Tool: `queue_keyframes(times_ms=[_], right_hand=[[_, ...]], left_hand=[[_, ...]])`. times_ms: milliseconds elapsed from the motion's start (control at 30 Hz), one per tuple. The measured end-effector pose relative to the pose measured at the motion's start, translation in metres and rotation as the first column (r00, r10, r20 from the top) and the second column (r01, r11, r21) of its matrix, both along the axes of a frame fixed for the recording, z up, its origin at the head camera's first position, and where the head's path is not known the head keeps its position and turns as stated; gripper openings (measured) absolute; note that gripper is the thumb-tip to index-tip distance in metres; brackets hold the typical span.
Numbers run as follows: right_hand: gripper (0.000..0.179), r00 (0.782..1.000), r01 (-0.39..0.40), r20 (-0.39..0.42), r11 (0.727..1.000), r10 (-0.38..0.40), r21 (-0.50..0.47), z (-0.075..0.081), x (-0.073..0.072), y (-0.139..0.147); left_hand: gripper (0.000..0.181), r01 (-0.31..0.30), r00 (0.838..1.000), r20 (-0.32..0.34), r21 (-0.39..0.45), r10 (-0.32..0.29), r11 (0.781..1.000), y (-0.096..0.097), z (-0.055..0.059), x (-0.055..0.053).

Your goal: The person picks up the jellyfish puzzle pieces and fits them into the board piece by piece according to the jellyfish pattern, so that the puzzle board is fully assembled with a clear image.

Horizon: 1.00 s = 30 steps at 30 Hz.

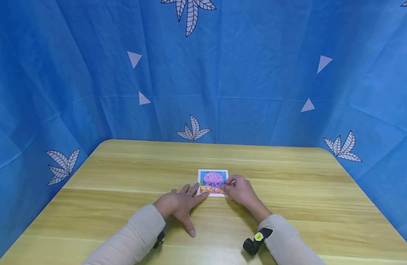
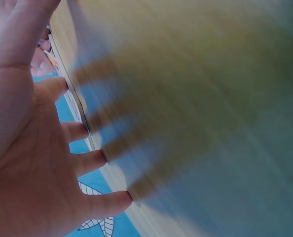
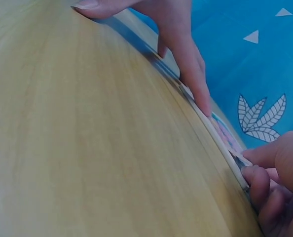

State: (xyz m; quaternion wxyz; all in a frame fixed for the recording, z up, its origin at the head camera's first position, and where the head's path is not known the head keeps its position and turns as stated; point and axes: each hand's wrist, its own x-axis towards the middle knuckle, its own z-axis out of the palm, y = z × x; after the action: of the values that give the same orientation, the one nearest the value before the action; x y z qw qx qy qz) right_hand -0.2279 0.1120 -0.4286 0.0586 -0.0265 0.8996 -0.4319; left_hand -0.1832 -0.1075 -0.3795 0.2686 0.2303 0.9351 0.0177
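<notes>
A small square picture puzzle (image 1: 212, 177) with a white border lies on the table, showing a pink jellyfish on a blue and yellow ground. My left hand (image 1: 181, 205) is spread at its near left corner, with fingertips on the border and the thumb stretched out over the wood. At the right side, my right hand (image 1: 240, 190) pinches a small flat puzzle piece (image 3: 239, 160) between thumb and curled fingers. That piece is tilted at the board's edge in the right wrist view, mostly hidden by the fingertips. In the left wrist view the left fingers (image 2: 90, 162) are straight and apart.
The wooden table (image 1: 124, 165) has rounded far corners. A blue curtain (image 1: 243, 66) with white leaves and triangles hangs behind it and along both sides. A black wrist camera (image 1: 251, 246) is strapped at the right sleeve, close over the table.
</notes>
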Motion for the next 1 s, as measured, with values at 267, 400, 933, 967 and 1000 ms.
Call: queue_keyframes(times_ms=[267,400,933,967,1000], right_hand=[[0.021,0.996,0.030,0.079,1.000,-0.030,-0.007,0.0027,-0.0018,-0.0001],[0.024,0.994,0.039,0.106,0.999,-0.037,-0.016,0.0023,-0.0028,0.0001],[0.027,0.978,-0.006,0.206,0.998,0.019,-0.062,0.0057,-0.0089,0.0067],[0.027,0.978,-0.011,0.207,0.998,0.026,-0.069,0.0060,-0.0089,0.0070],[0.027,0.977,-0.015,0.212,0.997,0.031,-0.075,0.0061,-0.0091,0.0074]], left_hand=[[0.123,-0.008,1.000,0.008,-0.005,0.008,1.000,0.0007,0.0006,0.0005],[0.123,-0.007,1.000,0.008,-0.007,0.007,1.000,0.0010,0.0005,0.0000],[0.124,0.000,1.000,0.001,-0.004,0.000,1.000,0.0008,0.0012,0.0003],[0.124,0.000,1.000,0.001,-0.001,0.000,1.000,0.0008,0.0010,0.0003],[0.124,0.001,1.000,0.002,0.000,-0.001,1.000,0.0007,0.0008,0.0003]])
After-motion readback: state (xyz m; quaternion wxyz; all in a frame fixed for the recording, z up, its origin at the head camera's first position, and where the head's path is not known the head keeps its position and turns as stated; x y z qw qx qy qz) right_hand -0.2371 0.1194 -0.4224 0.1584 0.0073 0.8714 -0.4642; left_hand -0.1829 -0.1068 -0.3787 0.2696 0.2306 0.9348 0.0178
